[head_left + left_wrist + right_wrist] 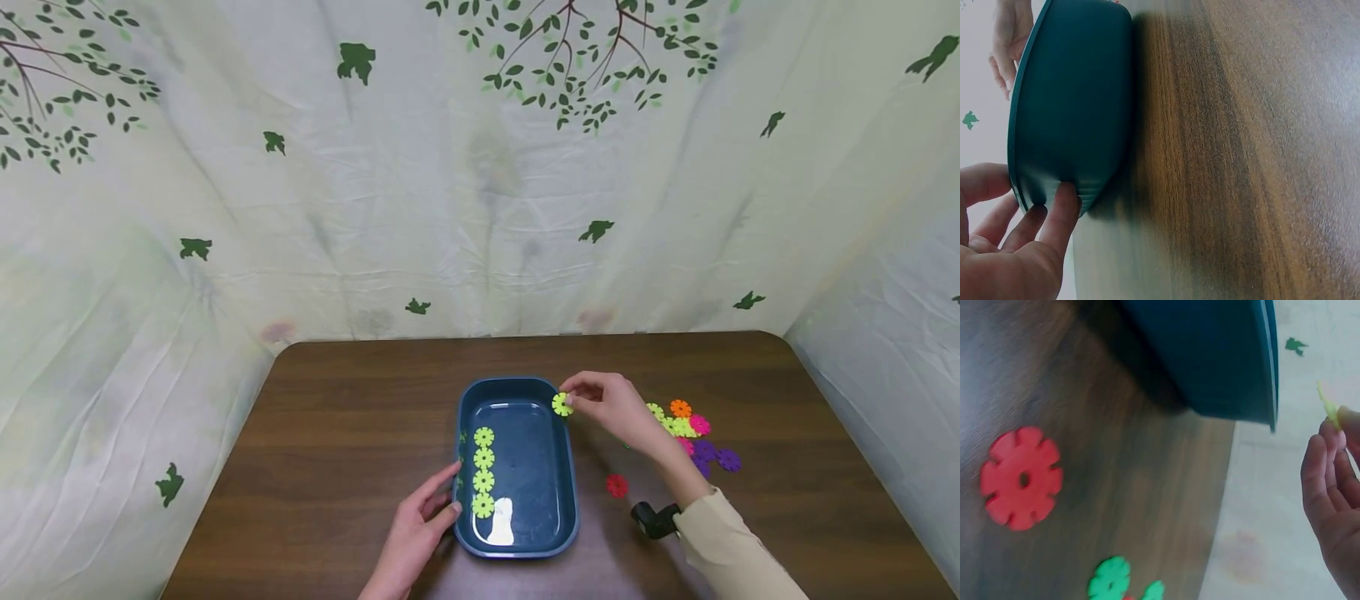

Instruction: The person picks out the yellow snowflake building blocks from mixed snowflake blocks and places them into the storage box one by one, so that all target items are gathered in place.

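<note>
A dark blue rectangular tray lies on the table. Along its left inside stands a column of several yellow-green notched discs, flower-shaped. My left hand grips the tray's left edge; in the left wrist view its fingertips press the outer wall below the rim. Over the tray's far right corner, my right hand pinches another yellow-green notched disc between thumb and fingers. The right wrist view shows this held disc edge-on, above the rim.
Right of the tray lies a loose pile of notched discs: orange, pink, purple and yellow-green, partly behind my right forearm. A single red disc lies nearer the tray. Green discs show in the right wrist view.
</note>
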Demonstrator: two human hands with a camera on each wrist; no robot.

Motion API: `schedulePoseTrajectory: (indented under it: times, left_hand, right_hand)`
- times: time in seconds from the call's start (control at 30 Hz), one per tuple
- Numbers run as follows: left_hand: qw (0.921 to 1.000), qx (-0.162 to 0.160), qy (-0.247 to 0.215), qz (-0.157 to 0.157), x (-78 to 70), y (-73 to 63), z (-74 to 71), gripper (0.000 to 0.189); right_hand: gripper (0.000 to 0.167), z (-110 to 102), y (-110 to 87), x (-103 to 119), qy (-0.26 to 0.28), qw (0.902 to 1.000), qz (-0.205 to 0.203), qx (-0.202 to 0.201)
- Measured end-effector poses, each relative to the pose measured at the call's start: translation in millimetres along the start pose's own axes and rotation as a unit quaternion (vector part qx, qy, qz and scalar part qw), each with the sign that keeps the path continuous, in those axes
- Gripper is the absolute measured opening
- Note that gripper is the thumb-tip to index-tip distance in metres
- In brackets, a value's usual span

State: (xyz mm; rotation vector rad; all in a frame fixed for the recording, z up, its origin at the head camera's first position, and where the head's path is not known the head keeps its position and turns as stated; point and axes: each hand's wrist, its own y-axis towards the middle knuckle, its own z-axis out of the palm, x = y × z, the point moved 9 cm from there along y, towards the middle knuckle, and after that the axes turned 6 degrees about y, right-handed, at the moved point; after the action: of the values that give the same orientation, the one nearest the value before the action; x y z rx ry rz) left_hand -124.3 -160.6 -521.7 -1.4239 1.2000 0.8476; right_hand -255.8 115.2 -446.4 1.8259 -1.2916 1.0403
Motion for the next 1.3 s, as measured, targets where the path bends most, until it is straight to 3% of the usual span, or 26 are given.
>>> schedulePoseTrajectory:
  times: [0.17, 0.43, 0.6, 0.93, 1.13, 1.3]
  left_hand:
    - [1.0000, 0.001, -0.005, 0.002, -0.7, -0.4, 0.3, 0.052]
    - [1.0000, 0.002, -0.004, 0.000, 0.0, 0.0, 0.2, 0.052]
    - [1.0000, 0.001, 0.000, -0.008, 1.8, 1.0, 0.6, 0.052]
    - [0.9999, 0.001, 0.002, -0.010, 3.1, 1.6, 0.6, 0.052]
    - [0.9999, 0.000, 0.003, -0.012, 2.9, 0.8, 0.0, 0.052]
    - [1.0000, 0.002, -0.004, -0.006, 2.3, 1.0, -0.3, 0.052]
  right_hand:
    - [0.017, 10.6, 8.2, 10.3, -0.004, 0.9997, 0.014, 0.018]
    - [0.017, 37.6, 19.5, 24.3, -0.033, 0.9949, 0.015, 0.094]
    - [0.018, 50.3, 28.2, 31.8, -0.043, 0.9918, 0.016, 0.119]
    - [0.013, 82.8, 44.6, 44.1, -0.069, 0.9798, 0.003, 0.188]
    - [0.014, 99.5, 52.4, 43.6, -0.065, 0.9780, -0.005, 0.198]
    - [0.014, 107.0, 58.4, 38.6, -0.057, 0.9834, 0.003, 0.172]
